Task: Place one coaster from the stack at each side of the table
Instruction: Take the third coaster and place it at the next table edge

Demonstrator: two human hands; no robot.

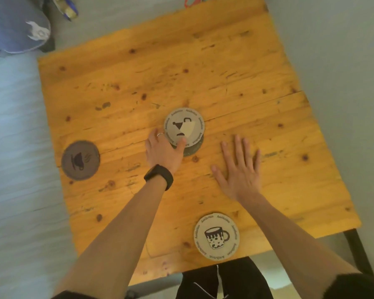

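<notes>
Reaching toward the middle of the wooden table (235,67), the person's left hand (163,151) has its thumb on the near edge of the top coaster (185,126) and a ringed finger against its rim at nine o'clock, a light pinch that appears meant to slide or peel this piece off the stack (191,148) rather than lift the whole pile; a darker coaster peeks out beneath at six o'clock, pushed slightly askew. The right hand (239,169) lies flat on the wood with fingers spread, just beside the stack at about four o'clock, holding nothing, probably steadying the table or waiting its turn. A dark grey coaster (80,160) with a steaming cup design already sits near the table's nine o'clock edge, and a pale coaster (216,236) with a mug drawing lies near the six o'clock edge closest to the person. Judging by that, two sides are served, while the twelve and three o'clock sides remain bare, so the piece now being gripped is likely bound for one of them.
</notes>
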